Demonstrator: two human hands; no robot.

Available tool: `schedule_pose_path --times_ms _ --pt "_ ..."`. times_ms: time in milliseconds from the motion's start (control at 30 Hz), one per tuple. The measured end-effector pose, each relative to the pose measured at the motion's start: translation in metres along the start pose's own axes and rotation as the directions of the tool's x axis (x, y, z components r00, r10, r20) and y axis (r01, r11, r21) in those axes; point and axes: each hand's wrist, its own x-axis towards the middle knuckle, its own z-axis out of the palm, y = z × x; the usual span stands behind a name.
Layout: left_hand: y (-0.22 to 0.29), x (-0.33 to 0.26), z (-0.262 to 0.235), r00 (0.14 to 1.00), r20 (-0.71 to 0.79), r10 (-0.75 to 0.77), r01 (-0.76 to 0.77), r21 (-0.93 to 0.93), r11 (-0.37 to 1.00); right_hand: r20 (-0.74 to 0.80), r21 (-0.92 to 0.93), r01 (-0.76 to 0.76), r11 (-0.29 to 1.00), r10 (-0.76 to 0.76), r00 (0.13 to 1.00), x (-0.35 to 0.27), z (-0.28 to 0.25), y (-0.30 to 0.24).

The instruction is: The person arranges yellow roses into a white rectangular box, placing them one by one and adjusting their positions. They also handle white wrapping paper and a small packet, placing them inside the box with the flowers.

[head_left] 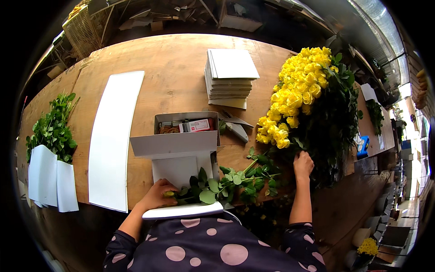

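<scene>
My left hand [159,196] is closed at the table's near edge, and a bit of yellow bloom shows at its fingertips. From there leafy rose stems [226,185] stretch to the right across the table edge. My right hand [303,166] is closed against the near side of a large heap of yellow roses [297,93], among dark leaves. What its fingers grip is hidden. Just ahead of my left hand is a grey cardboard box [174,144] with rubber bands and a small packet inside. A white curved board [183,211] lies against my front.
A stack of white cards [233,65] stands mid-table, with grey-handled shears [236,130] near it. A long white sheet [115,140] lies on the left. Beyond it, a leafy bunch [54,127] sits in a white wrap [43,177]. A blue tool [363,147] is far right.
</scene>
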Motion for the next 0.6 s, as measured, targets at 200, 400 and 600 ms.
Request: schedule_pose_path --times_ms 200,400,600 --pt "0.000 0.002 -0.003 0.999 0.004 0.037 -0.038 0.024 0.999 -0.392 0.022 0.440 0.898 -0.398 0.830 0.027 0.005 -0.020" --pt "0.002 0.001 -0.003 0.998 -0.015 0.065 -0.065 0.007 0.998 -0.376 0.425 0.559 0.712 -0.423 0.825 0.041 0.010 -0.001" --pt "-0.004 0.001 -0.001 0.995 -0.037 0.098 -0.098 -0.008 0.995 -0.531 0.767 0.537 0.352 -0.122 0.838 0.024 -0.028 0.033"
